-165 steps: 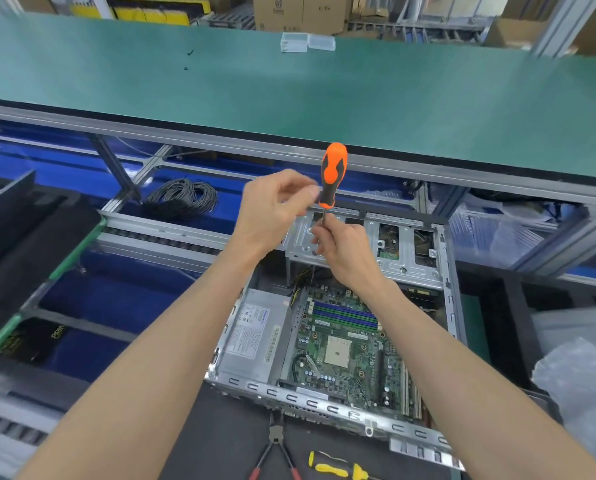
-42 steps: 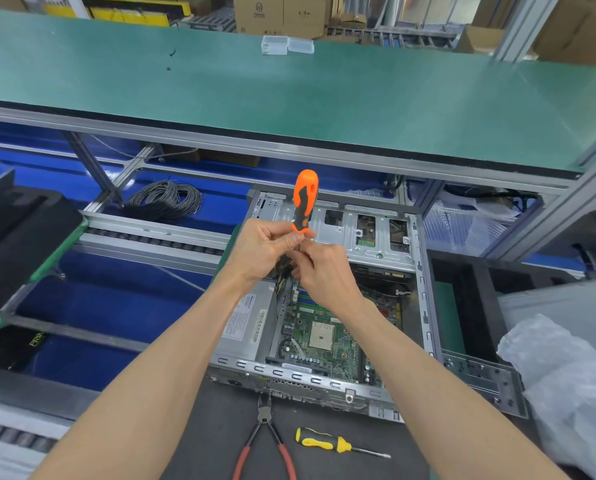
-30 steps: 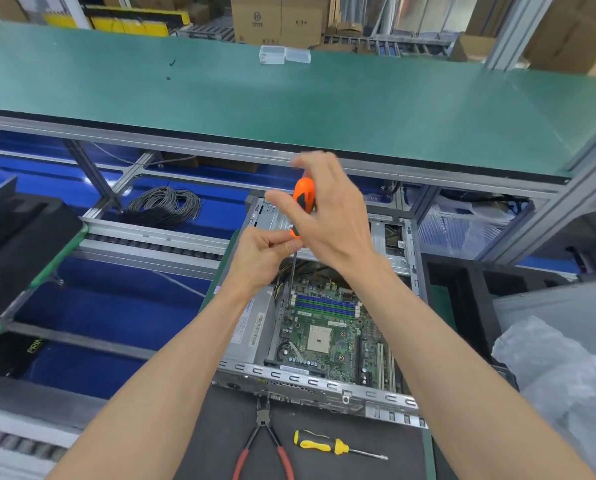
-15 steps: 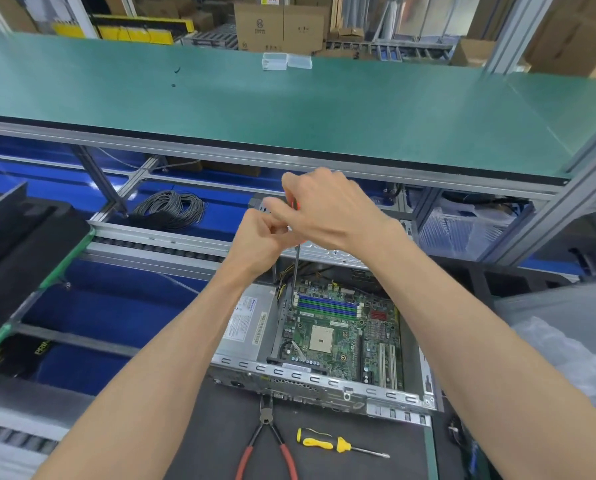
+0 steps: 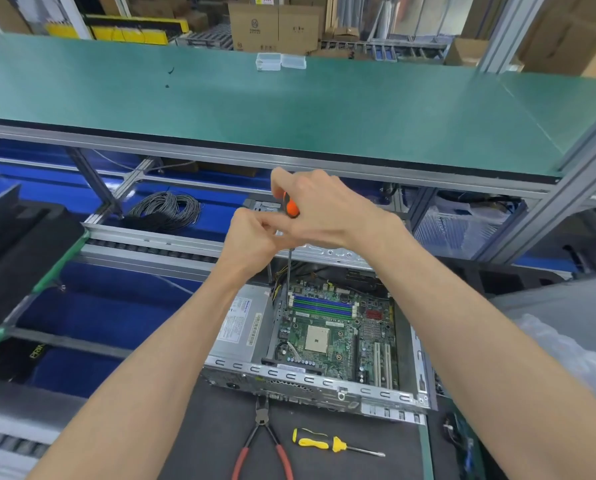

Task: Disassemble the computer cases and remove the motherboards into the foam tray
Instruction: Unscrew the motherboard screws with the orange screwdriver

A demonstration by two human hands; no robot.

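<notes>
In the head view, take the computer case (image 5: 319, 386) as your landmark. Its cover is already off and the inside lies open, so the opening-up part looks done for this unit. The motherboard (image 5: 338, 337) still sits flat in the right part of the case, with the grey power supply (image 5: 241, 323) beside it in the left part. No board has reached a foam tray that you can see; black foam (image 5: 19, 237) shows well to the left of the case, but whether that is the tray you cannot tell. My reading: you are on the board's mounting screws, and lifting the board out is still ahead.

Above the far half of the case, your right hand (image 5: 327, 209) is curled round the orange handle of the screwdriver (image 5: 291, 207), fingers wrapped close with only a patch of handle showing. The shaft runs straight down and its tip meets the far left corner of the motherboard, near the memory slots. Your left hand (image 5: 255, 237) is just beside the right one, fingers bent in and pinching the shaft at the base of the handle, steadying it.

On the dark mat just in front of the case lie red-handled pliers (image 5: 263, 445) and a yellow screwdriver (image 5: 324, 444), both untouched.
</notes>
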